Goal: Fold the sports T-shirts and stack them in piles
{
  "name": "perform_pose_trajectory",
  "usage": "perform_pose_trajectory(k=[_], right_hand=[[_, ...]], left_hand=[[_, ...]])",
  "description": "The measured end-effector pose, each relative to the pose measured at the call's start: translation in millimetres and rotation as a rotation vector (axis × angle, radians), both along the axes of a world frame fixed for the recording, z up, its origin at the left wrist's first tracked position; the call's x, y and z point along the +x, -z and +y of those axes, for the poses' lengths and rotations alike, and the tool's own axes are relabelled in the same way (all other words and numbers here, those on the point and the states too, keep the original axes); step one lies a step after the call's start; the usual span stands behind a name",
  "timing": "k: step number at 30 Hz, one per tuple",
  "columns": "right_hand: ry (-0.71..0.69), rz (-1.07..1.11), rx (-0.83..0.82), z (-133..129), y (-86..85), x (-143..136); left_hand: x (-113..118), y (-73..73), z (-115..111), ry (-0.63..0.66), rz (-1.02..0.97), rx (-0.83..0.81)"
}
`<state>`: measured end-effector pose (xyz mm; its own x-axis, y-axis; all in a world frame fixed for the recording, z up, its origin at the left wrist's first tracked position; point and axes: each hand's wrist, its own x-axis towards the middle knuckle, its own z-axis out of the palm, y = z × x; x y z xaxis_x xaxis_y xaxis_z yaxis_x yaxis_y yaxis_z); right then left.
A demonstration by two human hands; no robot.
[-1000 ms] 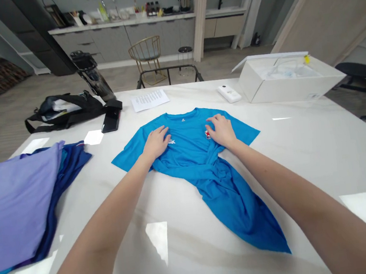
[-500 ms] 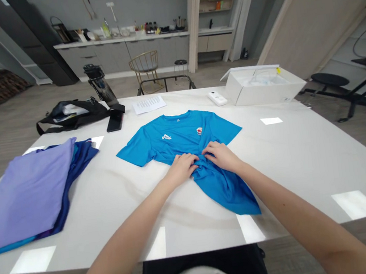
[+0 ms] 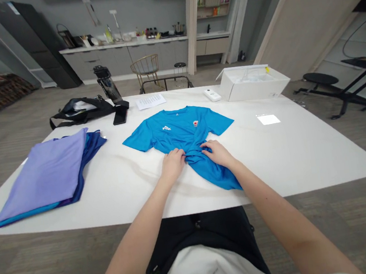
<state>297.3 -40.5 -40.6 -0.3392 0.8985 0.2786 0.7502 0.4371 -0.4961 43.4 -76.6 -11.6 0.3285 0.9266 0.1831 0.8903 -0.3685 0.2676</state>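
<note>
A blue T-shirt (image 3: 182, 130) lies on the white table (image 3: 300, 153), its collar toward the far side and both sleeves spread. Its middle is bunched and twisted, and the lower part trails to the near right. My left hand (image 3: 173, 161) pinches the bunched cloth at the shirt's left edge. On the right side of the bunch, my right hand (image 3: 218, 152) has its fingers bent on the fabric, closed on a fold. A small white logo and a red star badge show on the chest.
Folded clothes, lavender on top (image 3: 46, 173), lie at the left. Farther back are a black bag (image 3: 81, 112), a bottle (image 3: 108, 85), a phone (image 3: 120, 114), a paper sheet (image 3: 151, 101), a white device (image 3: 212, 95) and a white box (image 3: 250, 86).
My left hand has moved a little left, away from my right hand, drawing the bunched cloth with it. The view has shifted, showing more of the table's near edge.
</note>
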Motion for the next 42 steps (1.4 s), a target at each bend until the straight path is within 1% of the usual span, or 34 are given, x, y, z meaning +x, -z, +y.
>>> perform_pose_trajectory(k=[4,7,9,13,16,19,21,23,28,31,32,34,36,38,39,40,42], right_hand=[[0.019,0.113,-0.063,-2.3,0.8,6.2],[0.057,0.207,-0.119,-9.0,1.2,14.5],[0.076,0.248,-0.126,-18.3,1.8,19.6],[0.083,0.256,-0.073,-39.8,3.8,23.4],[0.06,0.177,0.025,-51.7,5.0,19.5],[0.07,0.082,0.079,-61.2,5.4,12.3],[0.065,0.084,0.053,-67.6,5.1,6.9],[0.079,0.129,0.002,-74.3,4.5,1.3],[0.131,0.172,-0.065,-88.6,2.6,-13.4],[0.129,0.242,-0.042,-95.3,-3.3,-23.6],[0.12,0.263,-0.007,-97.6,-6.9,-27.2],[0.073,0.285,0.078,-102.5,-16.0,-34.8],[-0.006,0.272,0.14,-108.4,-25.1,-42.6],[-0.114,0.2,0.161,-115.8,-31.1,-50.8],[-0.173,0.145,0.164,-120.2,-32.5,-55.1],[-0.231,0.087,0.163,-125.0,-32.9,-59.5],[-0.333,-0.01,0.154,-135.7,-31.4,-67.7]], left_hand=[[-10.8,1.3,-14.2,-0.083,-0.019,-0.001],[-26.5,3.7,-24.5,-0.136,-0.042,0.01],[-38.4,6.7,-31.0,-0.157,-0.077,0.031],[-54.6,15.5,-43.9,-0.112,-0.15,0.053],[-55.5,20.0,-52.2,-0.102,-0.167,0.095],[-48.2,19.6,-58.5,-0.09,-0.16,0.182],[-38.8,17.1,-62.5,-0.068,-0.166,0.218],[-25.1,14.1,-67.5,-0.043,-0.179,0.22],[17.4,8.8,-80.4,0.076,-0.134,0.127],[32.2,6.5,-80.6,0.109,-0.149,0.038],[33.8,5.3,-78.9,0.105,-0.195,0.016],[32.6,1.7,-74.0,0.06,-0.355,-0.001],[27.4,-4.1,-68.6,-0.022,-0.532,0.021],[21.2,-11.4,-63.9,-0.081,-0.637,0.042],[18.7,-15.1,-62.1,-0.074,-0.647,0.033],[17.0,-18.4,-60.7,-0.041,-0.627,0.005],[16.3,-22.8,-59.1,0.063,-0.509,-0.093]])
